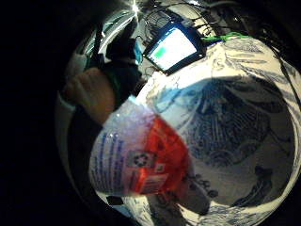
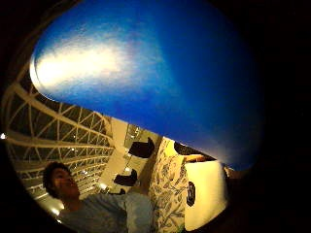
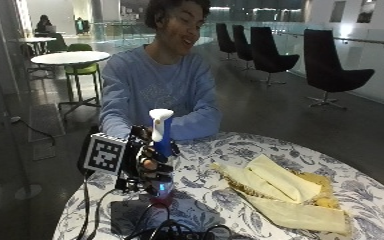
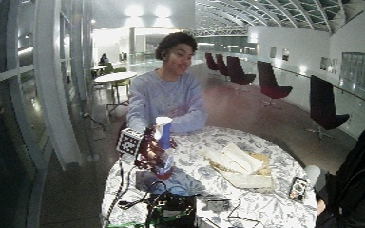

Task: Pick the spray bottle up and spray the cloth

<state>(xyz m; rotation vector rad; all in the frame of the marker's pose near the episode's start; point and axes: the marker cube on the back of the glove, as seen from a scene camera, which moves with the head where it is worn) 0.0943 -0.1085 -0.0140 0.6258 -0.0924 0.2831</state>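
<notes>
Outside view shows a person sitting at a round bench point(image 3: 258, 145) covered with a blue flower cloth. The gloved right hand point(image 3: 149, 167) is wrapped around a spray bottle point(image 3: 160, 150). The fingers point(image 3: 153, 165) are curled round the blue middle of the bottle, so the hand grips it. The bottle stands upright, with its white spray top above the hand and its reddish bottom just above the bench or touching it; I cannot tell which.

A pale yellow cloth point(image 3: 282, 187) lies folded on the bench, well apart from the bottle, on the side away from the hand. It lies flat with nothing on it.

From the thumb side palm view, the blue body of the bottle point(image 2: 160, 82) fills most of the picture, very close to the palm. From the little finger side palm view, the bottom part of the bottle point(image 1: 141, 160) shows a white and red label, with the flowery bench point(image 1: 235, 122) under it.

In the wide outside view, a dark tangle of wires point(image 4: 170, 204) lies on the near edge of the bench, and a phone point(image 4: 297, 188) lies near the far edge.
</notes>
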